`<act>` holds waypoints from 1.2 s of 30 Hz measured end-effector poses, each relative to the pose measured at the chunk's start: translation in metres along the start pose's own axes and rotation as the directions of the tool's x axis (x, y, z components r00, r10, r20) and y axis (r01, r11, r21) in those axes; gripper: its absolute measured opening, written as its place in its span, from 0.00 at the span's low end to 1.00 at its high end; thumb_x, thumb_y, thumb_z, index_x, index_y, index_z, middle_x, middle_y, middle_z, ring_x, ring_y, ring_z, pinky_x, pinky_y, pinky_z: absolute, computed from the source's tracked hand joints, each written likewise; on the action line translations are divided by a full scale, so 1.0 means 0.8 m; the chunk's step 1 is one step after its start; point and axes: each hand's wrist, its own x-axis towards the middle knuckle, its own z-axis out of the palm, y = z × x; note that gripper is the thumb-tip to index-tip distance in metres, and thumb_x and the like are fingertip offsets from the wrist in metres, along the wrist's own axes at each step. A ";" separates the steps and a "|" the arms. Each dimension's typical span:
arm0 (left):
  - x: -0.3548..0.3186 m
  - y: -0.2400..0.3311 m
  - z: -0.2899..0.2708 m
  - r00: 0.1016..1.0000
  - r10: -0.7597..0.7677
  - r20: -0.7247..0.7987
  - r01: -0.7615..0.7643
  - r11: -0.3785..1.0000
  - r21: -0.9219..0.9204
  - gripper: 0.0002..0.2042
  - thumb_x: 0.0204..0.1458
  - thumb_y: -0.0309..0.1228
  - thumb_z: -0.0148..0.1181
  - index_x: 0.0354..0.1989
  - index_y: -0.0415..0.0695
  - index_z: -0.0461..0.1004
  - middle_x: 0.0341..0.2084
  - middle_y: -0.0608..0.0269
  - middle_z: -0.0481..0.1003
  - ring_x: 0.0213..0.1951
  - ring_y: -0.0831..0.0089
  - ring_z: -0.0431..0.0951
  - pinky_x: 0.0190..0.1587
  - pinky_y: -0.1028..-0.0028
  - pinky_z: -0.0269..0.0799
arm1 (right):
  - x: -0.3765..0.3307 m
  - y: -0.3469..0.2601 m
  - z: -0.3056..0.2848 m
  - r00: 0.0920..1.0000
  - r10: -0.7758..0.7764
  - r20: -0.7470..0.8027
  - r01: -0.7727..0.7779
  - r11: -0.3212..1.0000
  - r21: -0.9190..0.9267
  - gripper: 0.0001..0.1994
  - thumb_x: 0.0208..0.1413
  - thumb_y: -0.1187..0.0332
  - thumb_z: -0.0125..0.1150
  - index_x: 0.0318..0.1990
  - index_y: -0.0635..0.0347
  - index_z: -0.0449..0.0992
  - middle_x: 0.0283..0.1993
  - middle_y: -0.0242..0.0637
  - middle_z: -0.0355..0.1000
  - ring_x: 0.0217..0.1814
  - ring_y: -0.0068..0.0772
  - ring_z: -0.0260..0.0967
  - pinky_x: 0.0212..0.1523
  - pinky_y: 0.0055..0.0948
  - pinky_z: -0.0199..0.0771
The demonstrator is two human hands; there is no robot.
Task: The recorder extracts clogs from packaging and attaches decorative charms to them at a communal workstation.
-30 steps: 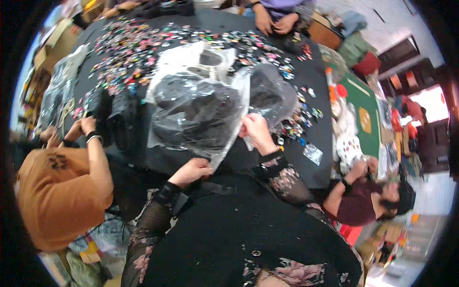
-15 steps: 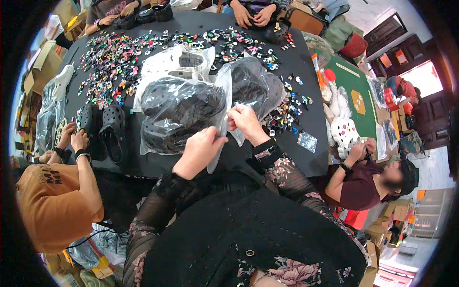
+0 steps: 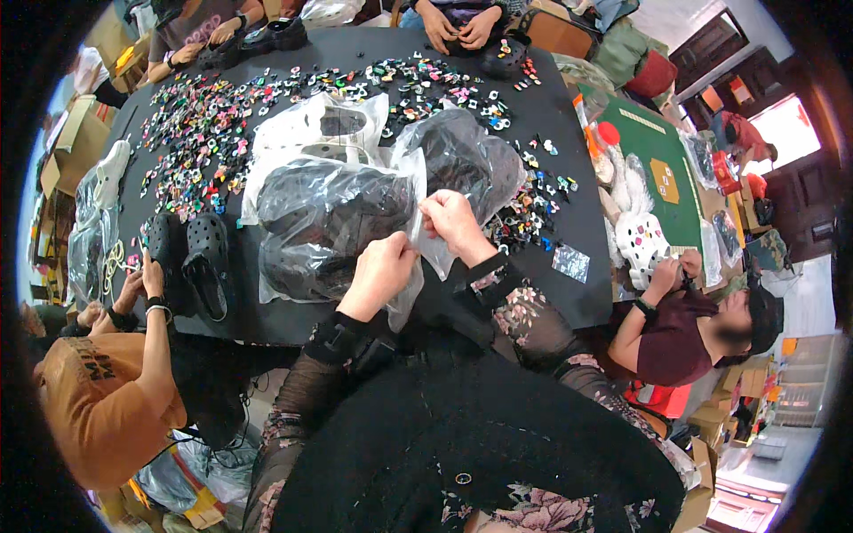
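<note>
A clear plastic bag [image 3: 329, 222] with black clogs inside lies in front of me on the dark table. My left hand [image 3: 380, 274] pinches the edge of its open end, near the table's front. Just to the right, my right hand [image 3: 451, 224] grips the same edge a little higher up, fingers pressed together. Behind my right hand rests a second bag of black clogs [image 3: 462, 155]. Beyond the first bag lies a bagged pair of white clogs [image 3: 315, 124], partly covered by it.
Small colourful shoe charms [image 3: 204, 133] are scattered over the black table [image 3: 569, 289]. Unbagged black clogs [image 3: 207, 262] stand at left beside a co-worker in orange [image 3: 107, 400]. Another person at right handles a white clog [image 3: 641, 244]. A small clear packet [image 3: 570, 263] lies right of me.
My hands keep their hold on the bag's edge; the left one has shifted slightly right. The co-worker's hands at left have moved a little.
</note>
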 end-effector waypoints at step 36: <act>-0.071 -0.094 -0.103 0.810 -0.207 -0.549 0.121 0.974 -0.189 0.04 0.50 0.23 0.55 0.33 0.38 0.73 0.27 0.57 0.72 0.29 0.72 0.72 0.32 0.75 0.68 | -0.005 0.095 0.086 0.697 -0.401 0.595 0.509 -0.308 -0.804 0.08 0.49 0.63 0.47 0.32 0.56 0.67 0.35 0.38 0.64 0.43 0.40 0.60 0.44 0.40 0.59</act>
